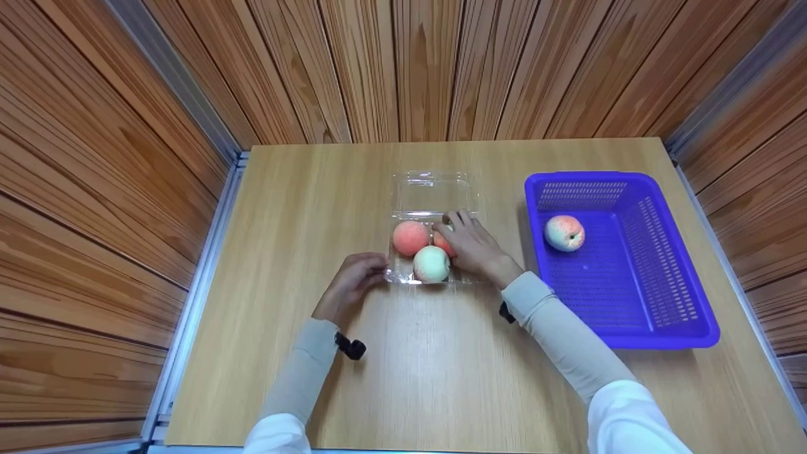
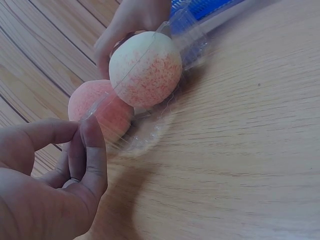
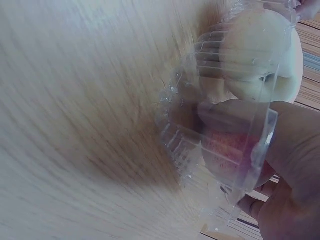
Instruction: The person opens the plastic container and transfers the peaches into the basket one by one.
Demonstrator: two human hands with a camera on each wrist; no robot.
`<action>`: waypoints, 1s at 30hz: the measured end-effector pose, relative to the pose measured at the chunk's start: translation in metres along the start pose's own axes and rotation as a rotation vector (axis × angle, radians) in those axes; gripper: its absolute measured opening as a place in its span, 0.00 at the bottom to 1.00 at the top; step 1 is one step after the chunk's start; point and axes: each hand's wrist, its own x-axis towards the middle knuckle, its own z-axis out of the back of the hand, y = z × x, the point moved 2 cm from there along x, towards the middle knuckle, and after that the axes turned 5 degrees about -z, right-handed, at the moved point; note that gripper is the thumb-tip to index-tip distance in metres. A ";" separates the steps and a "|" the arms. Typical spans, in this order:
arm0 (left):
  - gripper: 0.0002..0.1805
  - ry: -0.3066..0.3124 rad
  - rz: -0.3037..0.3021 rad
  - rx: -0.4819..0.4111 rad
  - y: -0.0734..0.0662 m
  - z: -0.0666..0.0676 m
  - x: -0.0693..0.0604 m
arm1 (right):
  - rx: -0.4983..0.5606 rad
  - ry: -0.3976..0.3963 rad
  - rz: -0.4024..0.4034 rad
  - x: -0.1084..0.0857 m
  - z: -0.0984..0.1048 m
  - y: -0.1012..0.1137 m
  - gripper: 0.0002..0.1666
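A clear plastic clamshell box (image 1: 398,277) lies with its lid folded back on the table. Inside are a pink peach (image 1: 410,238), a pale peach (image 1: 432,264) nearer the front edge, and a reddish peach (image 1: 444,243) at the right. My right hand (image 1: 474,248) grips the reddish peach, its thumb inside the box wall in the right wrist view, where the peach (image 3: 231,154) shows through the plastic. My left hand (image 2: 55,175) pinches the box's left rim between thumb and fingers, beside the pink peach (image 2: 95,102).
A purple-blue basket (image 1: 630,340) with slotted sides stands on the right of the table (image 1: 391,391), one peach (image 1: 565,233) in its upper left part. Wooden panel walls (image 1: 429,69) rise behind and on both sides, with metal rails along the table's sides.
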 end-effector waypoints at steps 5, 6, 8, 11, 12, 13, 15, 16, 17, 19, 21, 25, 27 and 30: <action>0.10 -0.007 0.013 0.000 0.000 0.000 -0.001 | 0.008 0.018 -0.010 -0.001 0.000 0.000 0.38; 0.10 -0.006 0.015 0.002 0.000 0.000 -0.001 | 0.011 0.023 -0.013 -0.001 0.000 0.000 0.38; 0.11 -0.006 0.015 0.001 -0.001 0.000 -0.001 | 0.017 0.022 -0.013 -0.001 0.000 -0.001 0.38; 0.11 -0.004 0.012 -0.004 -0.001 0.000 -0.002 | 0.030 0.017 -0.008 -0.001 -0.001 -0.002 0.38; 0.12 -0.005 0.012 -0.005 -0.001 0.000 -0.002 | 0.034 0.012 -0.004 -0.001 -0.001 -0.002 0.38; 0.11 -0.004 0.010 -0.008 -0.001 0.000 -0.002 | 0.037 0.009 -0.003 -0.001 -0.001 -0.002 0.38; 0.11 -0.001 0.008 -0.009 -0.001 0.000 -0.003 | 0.041 0.004 0.000 -0.001 -0.001 -0.003 0.38; 0.10 -0.001 0.006 -0.009 -0.001 0.000 -0.003 | 0.042 0.004 0.000 -0.002 -0.001 -0.003 0.38; 0.10 -0.001 0.006 -0.008 -0.002 0.000 -0.003 | 0.043 0.006 0.000 -0.002 -0.001 -0.003 0.38; 0.09 0.000 0.005 -0.004 -0.002 0.000 -0.003 | 0.048 0.010 -0.003 -0.002 -0.001 -0.003 0.39; 0.09 -0.001 0.007 0.000 -0.001 0.000 -0.003 | 0.055 0.011 -0.002 -0.002 -0.001 -0.003 0.39; 0.08 0.003 0.006 0.007 -0.001 0.000 -0.004 | 0.056 0.008 -0.002 -0.002 -0.001 -0.003 0.39; 0.08 0.002 0.000 0.008 -0.001 -0.001 -0.004 | 0.052 0.008 -0.006 -0.002 -0.001 -0.003 0.39; 0.09 0.007 -0.010 0.007 0.000 -0.001 -0.003 | 0.046 0.009 -0.012 -0.001 0.001 -0.003 0.38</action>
